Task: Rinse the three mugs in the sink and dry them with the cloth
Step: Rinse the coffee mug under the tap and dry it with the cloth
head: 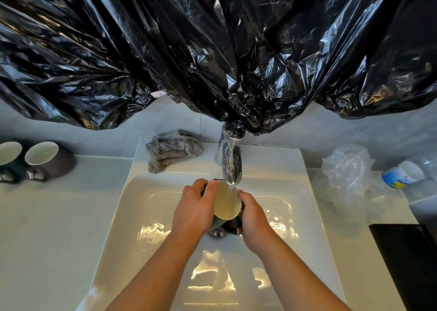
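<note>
item: mug (225, 201), over sink (305, 192) under tap (230, 161), mouth up to catch water. l hand (196, 206) & r hand (251, 212) both wrapped round it. 2 mugs (45, 161) wait on counter; cloth (172, 152) on sink ledge, for drying.

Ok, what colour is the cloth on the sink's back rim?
Grey; the cloth shows best in the head view, crumpled left of the tap.

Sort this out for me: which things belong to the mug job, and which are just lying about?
Job: mug held by left hand and right hand under the tap, sink, grey cloth, far-left mug, mug beside it.
Lying about: black plastic sheet, clear bag, white tub, black slab.
</note>
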Demonstrator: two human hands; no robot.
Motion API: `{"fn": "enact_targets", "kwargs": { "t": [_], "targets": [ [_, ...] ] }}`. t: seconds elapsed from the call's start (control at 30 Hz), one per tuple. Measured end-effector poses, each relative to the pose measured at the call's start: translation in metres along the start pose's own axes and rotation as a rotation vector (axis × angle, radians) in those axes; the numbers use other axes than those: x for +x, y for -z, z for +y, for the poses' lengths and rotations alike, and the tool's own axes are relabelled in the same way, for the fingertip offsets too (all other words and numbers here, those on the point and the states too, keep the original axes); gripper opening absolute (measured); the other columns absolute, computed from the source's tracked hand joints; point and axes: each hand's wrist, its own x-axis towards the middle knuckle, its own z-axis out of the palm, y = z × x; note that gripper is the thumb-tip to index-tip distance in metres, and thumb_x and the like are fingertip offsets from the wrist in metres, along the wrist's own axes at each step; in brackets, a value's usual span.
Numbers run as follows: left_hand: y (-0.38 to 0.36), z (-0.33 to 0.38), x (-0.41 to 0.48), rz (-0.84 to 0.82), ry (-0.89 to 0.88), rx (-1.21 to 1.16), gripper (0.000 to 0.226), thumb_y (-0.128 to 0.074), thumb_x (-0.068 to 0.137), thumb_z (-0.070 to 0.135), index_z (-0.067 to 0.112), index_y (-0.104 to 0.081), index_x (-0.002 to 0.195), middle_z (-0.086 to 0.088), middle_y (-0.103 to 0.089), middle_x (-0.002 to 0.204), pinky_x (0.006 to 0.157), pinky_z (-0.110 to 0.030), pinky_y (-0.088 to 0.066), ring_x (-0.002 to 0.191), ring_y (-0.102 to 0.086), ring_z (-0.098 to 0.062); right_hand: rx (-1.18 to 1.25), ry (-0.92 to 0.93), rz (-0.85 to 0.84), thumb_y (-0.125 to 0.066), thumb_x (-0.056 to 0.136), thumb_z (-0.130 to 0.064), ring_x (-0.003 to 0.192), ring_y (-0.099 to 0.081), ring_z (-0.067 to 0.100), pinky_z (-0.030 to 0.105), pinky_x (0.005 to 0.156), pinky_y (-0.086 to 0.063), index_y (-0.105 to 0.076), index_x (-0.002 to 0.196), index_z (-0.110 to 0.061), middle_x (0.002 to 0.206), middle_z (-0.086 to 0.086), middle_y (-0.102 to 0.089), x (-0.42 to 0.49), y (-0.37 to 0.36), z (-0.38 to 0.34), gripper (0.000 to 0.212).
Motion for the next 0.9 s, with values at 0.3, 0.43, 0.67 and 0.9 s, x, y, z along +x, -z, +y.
{"fn": "enact_targets", "kwargs": {
  "t": [0.3, 0.43, 0.67, 0.9],
  "targets": [
    [-0.001, 0.005, -0.007, -0.123, 0.001, 0.130, 0.057, -0.033, 0.076, 0.075, 0.031, -0.066, 0.090, -0.003, -0.067, 0.093, 0.069, -0.036, -0.048, 0.081, -0.066, -0.020, -0.878, 0.397, -0.170, -0.074, 0.060, -0.071, 0.130, -0.042, 0.000, 0.030, 0.102, -0.047, -0.021, 0.147, -0.049, 0.148, -0.027, -0.033, -0.008, 0.028, 0.005, 0.105],
    [0.001, 0.008, -0.008, -0.107, 0.117, -0.155, 0.042, -0.040, 0.090, 0.062, 0.026, -0.062, 0.088, -0.006, -0.067, 0.096, 0.079, -0.040, -0.051, 0.085, -0.062, -0.018, -0.837, 0.351, -0.098, -0.073, 0.060, -0.057, 0.125, -0.050, 0.011, 0.030, 0.096, -0.052, -0.029, 0.138, -0.051, 0.139, -0.020, -0.045, -0.004, 0.035, 0.002, 0.090],
    [0.008, -0.016, -0.008, -0.338, 0.338, -0.728, 0.038, -0.046, 0.101, 0.039, 0.016, -0.068, 0.123, -0.019, -0.070, 0.124, 0.090, -0.047, -0.057, 0.110, -0.068, -0.035, -0.334, 0.298, -0.132, -0.074, 0.065, -0.042, 0.100, -0.068, 0.010, 0.022, 0.071, -0.059, -0.055, 0.111, -0.054, 0.106, -0.019, -0.067, -0.007, 0.036, -0.005, 0.051],
    [0.009, -0.012, -0.004, -0.329, 0.117, -0.555, 0.055, -0.067, 0.074, 0.051, 0.027, -0.064, 0.124, -0.006, -0.076, 0.113, 0.081, -0.043, -0.062, 0.103, -0.074, -0.025, -0.047, 0.181, -0.244, -0.064, 0.082, -0.031, 0.110, -0.069, 0.027, 0.045, 0.092, -0.058, -0.063, 0.126, -0.026, 0.118, 0.007, -0.071, -0.004, 0.030, 0.001, 0.044]
  ]
}}
